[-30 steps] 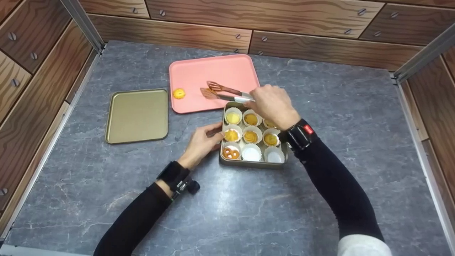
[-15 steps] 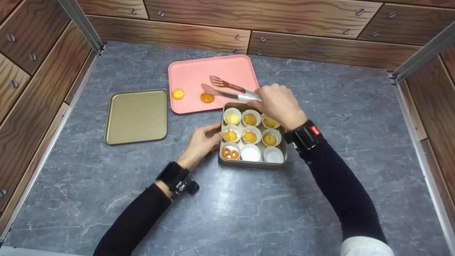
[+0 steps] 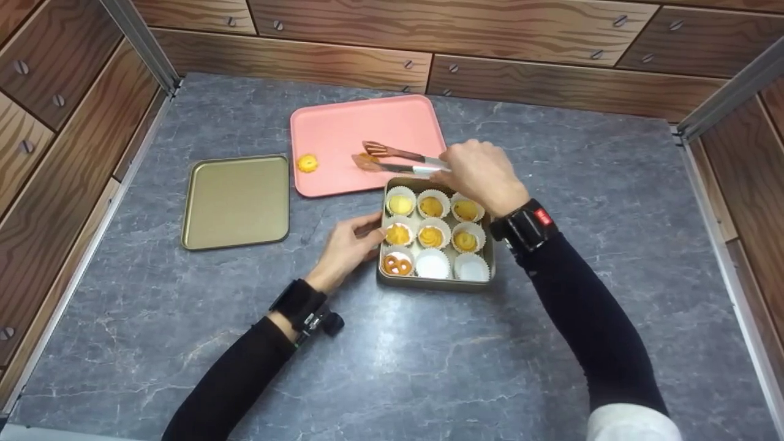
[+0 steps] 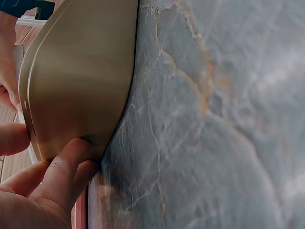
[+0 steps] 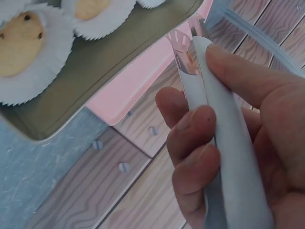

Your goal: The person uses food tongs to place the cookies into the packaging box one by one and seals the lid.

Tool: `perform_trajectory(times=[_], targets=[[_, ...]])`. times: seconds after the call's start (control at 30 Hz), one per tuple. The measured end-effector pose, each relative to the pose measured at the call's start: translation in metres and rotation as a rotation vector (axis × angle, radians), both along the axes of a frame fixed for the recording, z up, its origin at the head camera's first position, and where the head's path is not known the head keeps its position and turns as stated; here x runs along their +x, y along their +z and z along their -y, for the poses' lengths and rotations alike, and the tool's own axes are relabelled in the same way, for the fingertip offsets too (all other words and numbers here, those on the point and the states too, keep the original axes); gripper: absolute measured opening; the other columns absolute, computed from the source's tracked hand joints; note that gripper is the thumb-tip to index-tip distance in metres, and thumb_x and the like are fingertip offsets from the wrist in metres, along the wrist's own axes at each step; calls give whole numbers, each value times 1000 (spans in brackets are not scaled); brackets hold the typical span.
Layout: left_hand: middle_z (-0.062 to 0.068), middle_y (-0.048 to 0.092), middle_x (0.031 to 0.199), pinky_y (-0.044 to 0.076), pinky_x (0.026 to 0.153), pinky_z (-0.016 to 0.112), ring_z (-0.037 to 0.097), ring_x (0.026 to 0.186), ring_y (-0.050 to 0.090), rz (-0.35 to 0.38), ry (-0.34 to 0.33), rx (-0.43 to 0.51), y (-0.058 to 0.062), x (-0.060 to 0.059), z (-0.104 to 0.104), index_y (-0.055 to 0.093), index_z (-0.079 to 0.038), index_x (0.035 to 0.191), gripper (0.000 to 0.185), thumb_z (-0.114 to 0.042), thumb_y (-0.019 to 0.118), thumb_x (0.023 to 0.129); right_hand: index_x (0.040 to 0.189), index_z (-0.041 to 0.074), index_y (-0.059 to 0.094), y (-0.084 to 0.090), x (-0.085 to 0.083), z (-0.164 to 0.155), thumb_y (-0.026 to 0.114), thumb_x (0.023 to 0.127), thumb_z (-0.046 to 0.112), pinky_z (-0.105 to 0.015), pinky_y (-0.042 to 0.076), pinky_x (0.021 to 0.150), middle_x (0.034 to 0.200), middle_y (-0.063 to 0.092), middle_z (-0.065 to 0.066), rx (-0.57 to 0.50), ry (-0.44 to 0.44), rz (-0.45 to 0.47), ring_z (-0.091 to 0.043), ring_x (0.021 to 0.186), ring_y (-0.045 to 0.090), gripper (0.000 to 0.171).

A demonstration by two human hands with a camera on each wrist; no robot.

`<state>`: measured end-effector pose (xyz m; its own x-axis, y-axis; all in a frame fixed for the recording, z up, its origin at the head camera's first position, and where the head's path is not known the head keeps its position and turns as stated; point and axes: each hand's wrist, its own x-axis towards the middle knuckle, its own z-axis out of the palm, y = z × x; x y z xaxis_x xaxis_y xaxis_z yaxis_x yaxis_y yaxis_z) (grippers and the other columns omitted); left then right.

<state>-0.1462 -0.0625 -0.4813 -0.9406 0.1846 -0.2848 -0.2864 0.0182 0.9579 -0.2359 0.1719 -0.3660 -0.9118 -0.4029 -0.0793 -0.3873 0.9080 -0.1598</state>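
Fingers and thumb of the right hand (image 3: 481, 174) are curled around the grey handle of the tongs (image 3: 398, 162), and the two copper tips are nearly together around a round cookie (image 3: 366, 160) on the pink tray (image 3: 343, 125), near its front edge. The left hand (image 3: 349, 245) holds the left wall of the gold tin (image 3: 436, 283), with fingertips (image 4: 71, 157) pressed on the metal (the wrist view shows only this wall and the grey surface). I judge that the step in hand is picking up this cookie with the tongs; whether the tips already squeeze it firmly I cannot tell. The next move, in my opinion, calls for a gentle, steady squeeze and a straight lift, because such a cookie can break or slip. The tin stands just in front of the tray, and two white paper cups (image 3: 433, 266) in its front row are without a cookie. Another cookie (image 3: 307, 162) lies at the left edge of the tray. The gold lid (image 3: 237, 200) rests left of the tray.
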Motion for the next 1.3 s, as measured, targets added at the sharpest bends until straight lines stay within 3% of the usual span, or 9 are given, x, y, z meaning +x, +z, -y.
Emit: perform_trajectory(times=[0.1, 0.33, 0.6, 0.87, 1.13, 1.3], targets=[[20, 59, 144, 61, 94, 33, 29, 118, 66, -14, -4, 14, -1, 0, 0, 50, -1, 150, 54, -7, 66, 99, 102, 6, 77, -3, -3, -8, 75, 95, 36, -36, 48, 53, 72, 65, -8, -12, -20, -10, -23, 60, 56, 31], [19, 58, 145, 61, 95, 34, 28, 120, 65, -4, -3, 6, -1, 1, 1, 51, -3, 150, 54, -9, 67, 99, 124, 10, 75, -13, -3, -25, 75, 96, 37, -39, 50, 54, 81, 70, -13, -52, -38, -16, -26, 63, 58, 39], [18, 59, 144, 61, 95, 33, 27, 118, 66, 7, -1, 7, 0, 1, 0, 51, -3, 150, 53, -8, 66, 99, 96, 7, 74, -25, -1, -53, 71, 99, 36, -41, 47, 55, 72, 60, -7, -72, -26, -67, -26, 64, 55, 29], [18, 58, 146, 60, 94, 31, 25, 118, 66, 11, -1, -7, 0, 0, -1, 51, -4, 150, 53, -8, 67, 99, 99, 8, 72, -41, -9, -77, 70, 99, 40, -39, 43, 56, 73, 57, -6, -99, -28, -11, -25, 68, 54, 31], [20, 59, 143, 61, 93, 32, 29, 117, 67, -19, 4, 10, 0, 0, -2, 52, 0, 148, 53, -5, 67, 98, 88, 10, 65, -51, -11, -85, 68, 101, 39, -37, 39, 53, 68, 50, -4, -103, -10, -26, -25, 63, 51, 32], [20, 59, 143, 61, 93, 32, 29, 116, 67, -1, 10, 17, 0, 0, -1, 52, -1, 148, 52, -6, 67, 98, 99, 7, 72, -54, -9, -87, 68, 100, 39, -38, 41, 54, 70, 58, -7, -140, -4, -29, -25, 62, 53, 33]])
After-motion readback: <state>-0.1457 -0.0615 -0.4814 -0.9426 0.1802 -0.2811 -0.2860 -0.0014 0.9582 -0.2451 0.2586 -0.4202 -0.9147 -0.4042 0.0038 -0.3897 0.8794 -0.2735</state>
